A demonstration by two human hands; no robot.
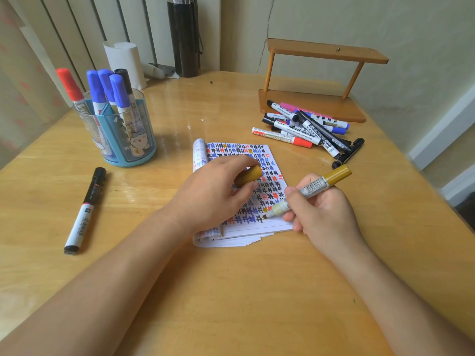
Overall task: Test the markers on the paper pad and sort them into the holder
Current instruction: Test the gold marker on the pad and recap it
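A paper pad (pixel 257 228) covered in small coloured marks lies at the table's middle. My right hand (pixel 323 214) grips a gold marker (pixel 312 188), uncapped, with its tip touching the pad near the lower rows. My left hand (pixel 216 194) rests on the pad and holds the gold cap (pixel 250 175). The blue holder (pixel 120 134) at the left contains a red marker (pixel 70 84), three blue ones and a black one. A pile of markers (pixel 305 129) lies at the right.
A black marker (pixel 84 211) lies alone on the table's left side. A wooden shelf (pixel 321 80) stands at the back right behind the pile. A black bottle (pixel 183 37) and a white paper roll (pixel 126 62) stand at the back.
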